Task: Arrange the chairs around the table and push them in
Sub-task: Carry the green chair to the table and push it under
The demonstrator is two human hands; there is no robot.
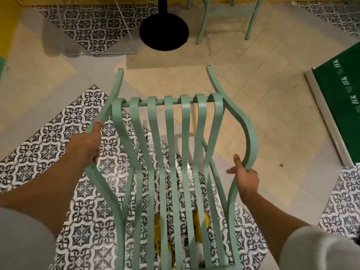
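Note:
A mint-green metal slatted chair [171, 152] fills the middle of the view, seen from above with its front legs pointing away from me. My left hand [87, 143] grips its left armrest. My right hand [244, 177] holds the curved right armrest, thumb up along the rail. The table shows as a black pedestal base [164, 33] on the floor ahead, under a clear glass top whose edge [101, 53] is faintly visible. The chair is apart from the base, a short stretch of floor between them.
Legs of another mint-green chair [203, 26] stand right of the pedestal base. A green panel with a metal edge [339, 106] lies at the right. Patterned and beige floor tiles surround me. A yellow wall strip [7, 26] is at far left.

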